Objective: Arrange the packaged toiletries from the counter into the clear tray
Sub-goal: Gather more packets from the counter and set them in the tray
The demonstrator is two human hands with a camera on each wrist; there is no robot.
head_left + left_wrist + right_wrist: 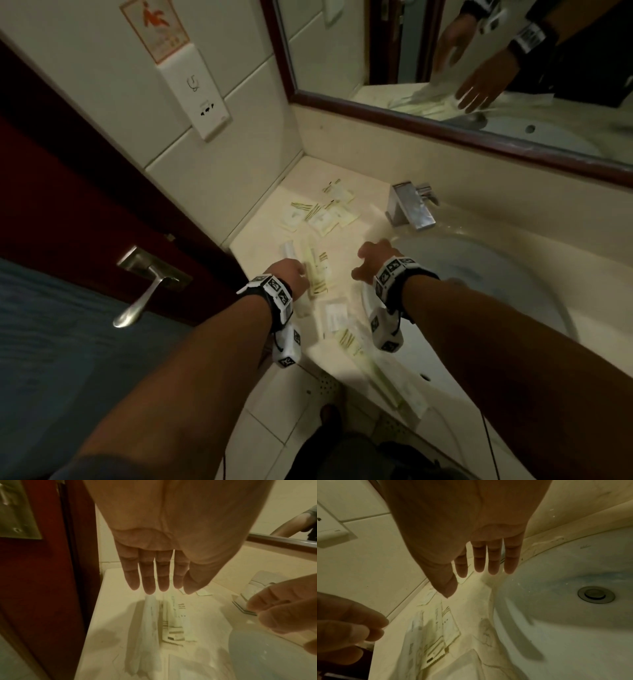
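Packaged toiletries lie scattered on the cream counter (260, 236). Small flat sachets (325, 212) sit near the back corner, long thin packets (317, 270) in the middle, and more packets (342, 318) at the front edge. My left hand (301, 270) hovers over the long packets (150, 622), fingers straight, holding nothing. My right hand (370, 253) hovers beside the sink rim with straight fingers (493, 563), also holding nothing. A faint clear outline (376, 222) left of the tap may be the tray; I cannot tell for sure.
A chrome tap (411, 205) stands behind the white sink basin (479, 284), whose drain (595, 595) shows at right. A framed mirror (479, 144) runs along the back wall. A dark red door (68, 205) with a lever handle (147, 287) bounds the left.
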